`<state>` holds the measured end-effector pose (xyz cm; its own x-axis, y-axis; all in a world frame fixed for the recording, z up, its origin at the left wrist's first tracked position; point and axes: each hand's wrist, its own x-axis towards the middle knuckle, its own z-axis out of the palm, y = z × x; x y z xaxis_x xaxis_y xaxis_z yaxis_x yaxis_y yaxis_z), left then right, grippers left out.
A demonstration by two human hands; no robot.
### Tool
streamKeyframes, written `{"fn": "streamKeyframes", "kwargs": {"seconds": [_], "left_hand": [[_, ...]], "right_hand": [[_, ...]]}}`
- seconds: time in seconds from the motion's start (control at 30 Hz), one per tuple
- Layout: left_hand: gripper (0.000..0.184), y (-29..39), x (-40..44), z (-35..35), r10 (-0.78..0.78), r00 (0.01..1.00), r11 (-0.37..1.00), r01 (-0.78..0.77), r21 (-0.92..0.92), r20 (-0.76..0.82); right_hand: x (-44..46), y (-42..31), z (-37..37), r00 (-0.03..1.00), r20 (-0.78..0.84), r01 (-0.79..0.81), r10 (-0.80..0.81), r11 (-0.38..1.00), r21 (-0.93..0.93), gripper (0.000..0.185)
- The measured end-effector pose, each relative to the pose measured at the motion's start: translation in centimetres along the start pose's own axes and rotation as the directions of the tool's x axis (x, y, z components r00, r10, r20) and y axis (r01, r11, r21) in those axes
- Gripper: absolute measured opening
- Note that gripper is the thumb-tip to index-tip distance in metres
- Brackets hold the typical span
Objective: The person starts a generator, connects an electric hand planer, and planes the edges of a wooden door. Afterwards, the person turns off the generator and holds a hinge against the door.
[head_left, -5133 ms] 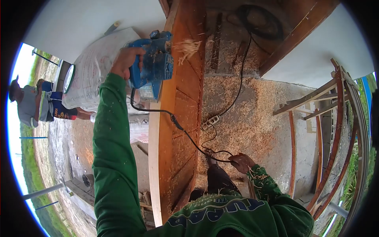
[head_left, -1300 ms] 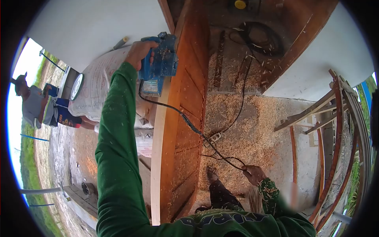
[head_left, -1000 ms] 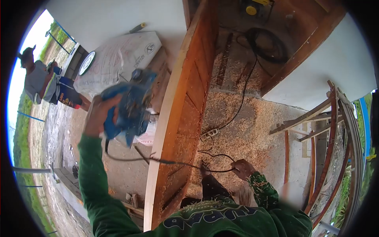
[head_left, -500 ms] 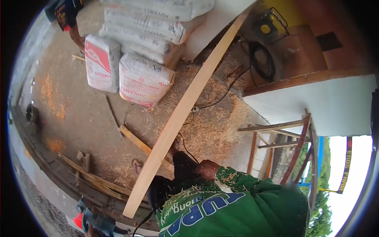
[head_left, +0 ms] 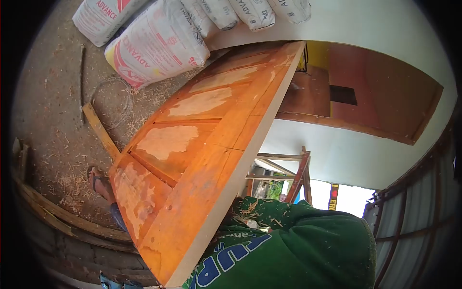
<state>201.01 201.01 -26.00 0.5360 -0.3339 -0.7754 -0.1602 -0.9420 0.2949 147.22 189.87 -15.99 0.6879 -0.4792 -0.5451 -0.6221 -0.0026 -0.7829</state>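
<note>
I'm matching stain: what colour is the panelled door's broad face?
The panelled door is orange with paler patches; head view.

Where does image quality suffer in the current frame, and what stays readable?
Head view: strong wide-angle distortion bows the door frame, and the corners go black; head view: the sky is blown out to white; head view: the lower-left corner is dim; head view: the door looks fairly sharp and evenly lit.

The panelled door (head_left: 202,149) is orange-brown, blotched with paler tan patches, its long edge (head_left: 250,149) plain beige. I see a deep green shirt (head_left: 308,241) lettered in white-outlined blue, and whitish ADVANCE sacks (head_left: 154,43) printed pinkish red.
</note>
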Motion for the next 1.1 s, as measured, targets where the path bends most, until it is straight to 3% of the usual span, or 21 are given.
{"fn": "streamKeyframes", "kwargs": {"seconds": [0.5,1.1], "left_hand": [[0.048,-3.4,2.3,1.9,-0.039,0.999,0.993,0.038,0.115,0.005],[0.060,-7.3,3.7,-2.4,-0.146,0.976,0.925,0.192,0.328,-0.160]], "right_hand": [[0.4,-6.7,-2.3,0.970,-0.014,-0.243,0.243,0.970,0.000,0.021],[-0.8,-8.8,-2.1,0.929,0.017,-0.370,0.371,0.928,-0.047,0.024]]}}
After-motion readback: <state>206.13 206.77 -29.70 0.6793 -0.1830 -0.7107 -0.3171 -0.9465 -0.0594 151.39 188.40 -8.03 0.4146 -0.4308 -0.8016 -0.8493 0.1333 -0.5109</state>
